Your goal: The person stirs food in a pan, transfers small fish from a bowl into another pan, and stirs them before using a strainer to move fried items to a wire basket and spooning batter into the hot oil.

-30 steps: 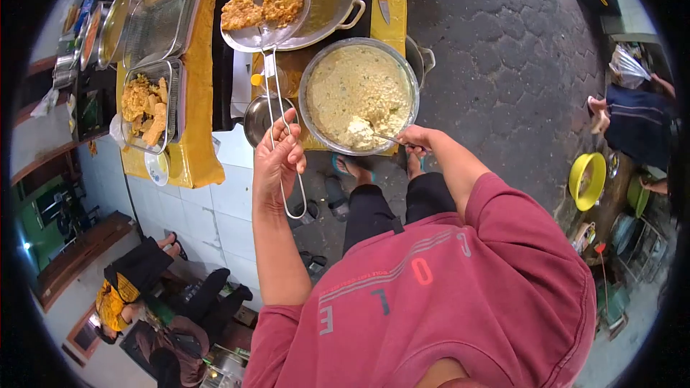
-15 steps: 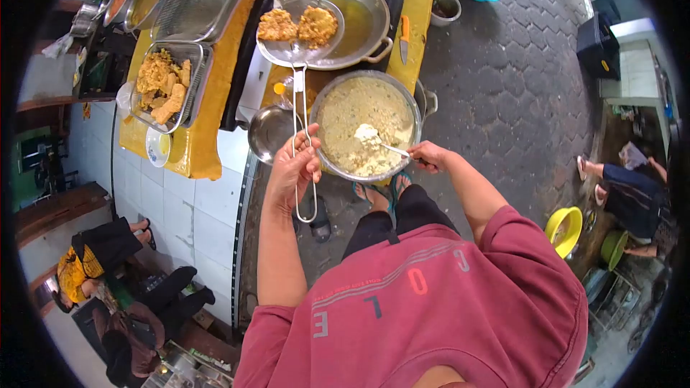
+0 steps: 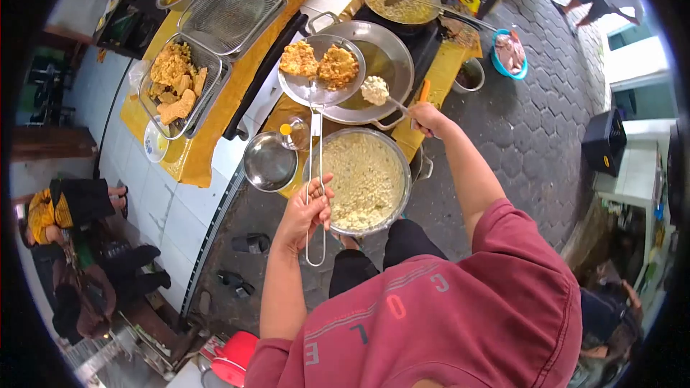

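Note:
My left hand (image 3: pixel 307 212) grips the long wire handle of a skimmer (image 3: pixel 316 123). Two browned fritters (image 3: pixel 338 67) lie in the skimmer's round basket, which rests over the left part of a wide wok (image 3: pixel 407 72) with oil in it. In my right hand (image 3: pixel 429 120) is a spoon (image 3: pixel 396 104) heaped with a lump of pale batter (image 3: pixel 374 90), held above the wok's near right side. Closer to my body stands a large metal bowl (image 3: pixel 407 187) of thick, lumpy batter.
At left, a wire basket (image 3: pixel 147 109) of fried pieces stands beside another mesh basket (image 3: pixel 228 16). A smaller pan (image 3: pixel 375 13) sits on the far burner. An orange-handled knife (image 3: pixel 425 92) lies by my right hand. Other people (image 3: pixel 611 0) are around the edges.
My right hand has lifted the spoonful of batter from the bowl and carried it forward over the wok. My left hand still holds the skimmer with the fritters. The view has shifted.

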Motion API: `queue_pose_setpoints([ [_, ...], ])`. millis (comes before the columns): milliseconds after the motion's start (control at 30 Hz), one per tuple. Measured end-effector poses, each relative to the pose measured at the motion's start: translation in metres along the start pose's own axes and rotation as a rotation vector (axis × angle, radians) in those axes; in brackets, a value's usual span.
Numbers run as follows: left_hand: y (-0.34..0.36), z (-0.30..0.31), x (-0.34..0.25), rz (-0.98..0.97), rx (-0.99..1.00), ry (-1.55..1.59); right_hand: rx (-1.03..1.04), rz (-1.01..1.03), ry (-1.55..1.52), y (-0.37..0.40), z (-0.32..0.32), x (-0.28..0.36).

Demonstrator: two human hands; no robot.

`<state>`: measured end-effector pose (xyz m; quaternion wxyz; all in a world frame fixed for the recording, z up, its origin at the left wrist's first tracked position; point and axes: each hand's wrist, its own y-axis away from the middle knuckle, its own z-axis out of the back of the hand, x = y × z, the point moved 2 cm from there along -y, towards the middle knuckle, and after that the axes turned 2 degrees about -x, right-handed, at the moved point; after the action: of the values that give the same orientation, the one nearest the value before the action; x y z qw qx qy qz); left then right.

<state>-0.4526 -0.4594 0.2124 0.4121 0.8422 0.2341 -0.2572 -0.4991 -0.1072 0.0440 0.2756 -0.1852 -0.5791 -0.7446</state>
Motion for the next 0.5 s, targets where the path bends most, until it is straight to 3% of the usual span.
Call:
queue_pose_setpoints([
  [33, -0.005, -0.002, 0.003, -0.007, -0.011, -0.002, 0.014, 0.003, 0.007, -0.017, -0.005, 0.002],
  [200, -0.02, -0.024, 0.014, -0.01, -0.109, 0.058, -0.592, 0.395, 0.521, -0.063, -0.018, 0.023],
  [233, -0.022, -0.027, 0.016, -0.014, -0.12, 0.064, -0.543, 0.275, 0.448, -0.066, -0.021, 0.024],
  [500, -0.029, -0.032, 0.027, -0.02, -0.168, 0.079, -0.478, 0.272, 0.525, -0.047, -0.028, 0.013],
])
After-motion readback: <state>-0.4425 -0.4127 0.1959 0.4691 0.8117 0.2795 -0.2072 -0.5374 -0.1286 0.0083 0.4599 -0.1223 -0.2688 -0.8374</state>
